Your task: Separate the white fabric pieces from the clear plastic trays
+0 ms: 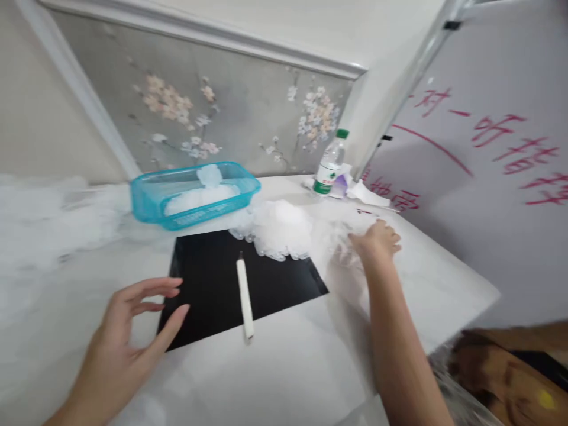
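Note:
My left hand [128, 331] hovers over the left edge of a black mat [204, 290], thumb and fingers apart with nothing between them. On the mat lies a slim white pen-like tool [244, 299] with a dark tip, its lower end reaching past the mat's front edge. A heap of thin, translucent white pieces [284, 228] covers the mat's back right part. Stretched out to the right, my right hand [377, 241] is over some clear plastic film [337, 236], slightly blurred, its fingers apart; whether it touches the film is unclear.
A blue see-through basket [195, 220] with more white pieces stands behind the mat. A water bottle [329, 163] stands by crumpled paper [368, 194] at the back. More whitish translucent material [53, 219] spreads on the left. A whiteboard [479, 195] stands right; a person [510, 373] is below it.

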The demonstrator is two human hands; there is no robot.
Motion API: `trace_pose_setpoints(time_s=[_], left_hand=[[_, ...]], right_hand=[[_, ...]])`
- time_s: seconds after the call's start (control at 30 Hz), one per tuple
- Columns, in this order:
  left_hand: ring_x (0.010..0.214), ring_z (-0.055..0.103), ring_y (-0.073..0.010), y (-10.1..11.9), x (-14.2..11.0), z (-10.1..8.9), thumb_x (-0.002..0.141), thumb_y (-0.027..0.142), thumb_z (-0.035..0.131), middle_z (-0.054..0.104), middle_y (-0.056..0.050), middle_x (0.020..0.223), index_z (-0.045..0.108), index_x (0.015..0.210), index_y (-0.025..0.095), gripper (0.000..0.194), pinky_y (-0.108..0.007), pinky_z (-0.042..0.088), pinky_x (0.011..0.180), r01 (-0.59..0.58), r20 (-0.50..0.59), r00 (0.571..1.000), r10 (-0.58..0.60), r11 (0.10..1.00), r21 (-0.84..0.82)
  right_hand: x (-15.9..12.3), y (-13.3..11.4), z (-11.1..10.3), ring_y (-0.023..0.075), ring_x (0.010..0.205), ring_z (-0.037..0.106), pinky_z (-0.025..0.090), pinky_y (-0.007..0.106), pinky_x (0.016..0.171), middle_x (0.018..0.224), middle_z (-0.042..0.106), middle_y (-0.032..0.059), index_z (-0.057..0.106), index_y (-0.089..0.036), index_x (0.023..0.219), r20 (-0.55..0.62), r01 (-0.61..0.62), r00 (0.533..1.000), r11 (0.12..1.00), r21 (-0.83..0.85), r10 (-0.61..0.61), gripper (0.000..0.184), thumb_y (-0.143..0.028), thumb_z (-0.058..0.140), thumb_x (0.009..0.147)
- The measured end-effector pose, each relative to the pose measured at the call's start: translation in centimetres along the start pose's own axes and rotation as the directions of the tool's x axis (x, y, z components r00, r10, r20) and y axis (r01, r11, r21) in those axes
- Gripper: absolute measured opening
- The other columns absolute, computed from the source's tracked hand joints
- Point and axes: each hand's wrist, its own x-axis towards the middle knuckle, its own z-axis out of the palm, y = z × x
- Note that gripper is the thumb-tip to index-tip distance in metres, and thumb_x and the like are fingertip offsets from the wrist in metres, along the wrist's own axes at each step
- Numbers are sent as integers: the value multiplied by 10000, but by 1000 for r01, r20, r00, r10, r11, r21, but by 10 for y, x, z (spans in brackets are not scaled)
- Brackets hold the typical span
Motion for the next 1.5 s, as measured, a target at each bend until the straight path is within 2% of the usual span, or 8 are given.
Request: trace_pose_setpoints(time_s=[0.27,0.47,0.63,0.83,1.17,1.27,1.33,1.5], left_hand=[[964,582,-167,8,5,-42,820,237,563,582,-7,984,458,1049,265,253,-295,507,785,66,-135,989,-58,996,58],[964,567,-239,-31,0,-99,820,428,510,532,-63,1192,456,1101,248,338,-386,476,785,344,-96,936,-337,831,438],[991,531,-314,-63,11,-156,804,484,471,563,-107,1047,422,1190,163,504,-461,421,858,462,-249,877,-411,580,671],[982,562,-271,-87,44,-195,854,496,367,515,-108,1192,375,1217,126,518,-402,435,885,473,-287,874,-392,553,685],[1218,354,-426,-66,24,-152,865,421,362,439,-265,1294,388,1286,35,571,-582,274,967,332,-176,925,-336,494,804],[1244,398,-309,-26,-27,-120,820,528,458,488,-125,1325,458,1273,180,572,-454,274,1056,10,258,929,-267,712,702],[1329,299,-306,-3,-70,-97,781,584,503,353,-70,1453,284,1412,267,739,-475,227,1093,-240,670,731,-131,869,432],[1345,284,-286,12,-141,-70,769,619,516,315,-18,1465,150,1449,330,824,-423,323,1079,-346,713,701,20,883,316]], right_hand=[[-70,-26,-5,194,583,569,435,305,599,655,575,53,571,-171,896,-319,602,797,718,349,-513,304,-427,408,885],[-156,-43,16,163,418,539,329,230,414,522,528,-46,465,-195,1186,265,799,273,371,473,-925,424,-483,383,887],[-161,-40,23,195,636,645,403,262,495,782,653,26,469,-215,1178,392,816,87,291,499,-916,336,-242,306,885],[-154,-37,23,178,618,620,429,278,542,754,636,8,486,-229,910,364,765,91,299,571,-927,197,-208,292,881],[-163,-35,19,165,642,621,435,273,564,859,636,11,498,-222,905,262,714,53,220,664,-964,200,-211,299,894],[-163,-36,20,165,646,625,432,269,564,861,641,18,511,-212,907,251,715,48,209,668,-967,203,-202,309,885],[-163,-36,20,166,651,624,427,268,568,861,642,20,519,-207,907,247,713,44,204,670,-968,206,-199,315,883],[-165,-39,18,155,657,614,400,253,586,886,643,24,542,-198,908,235,706,33,189,683,-971,206,-164,343,863]])
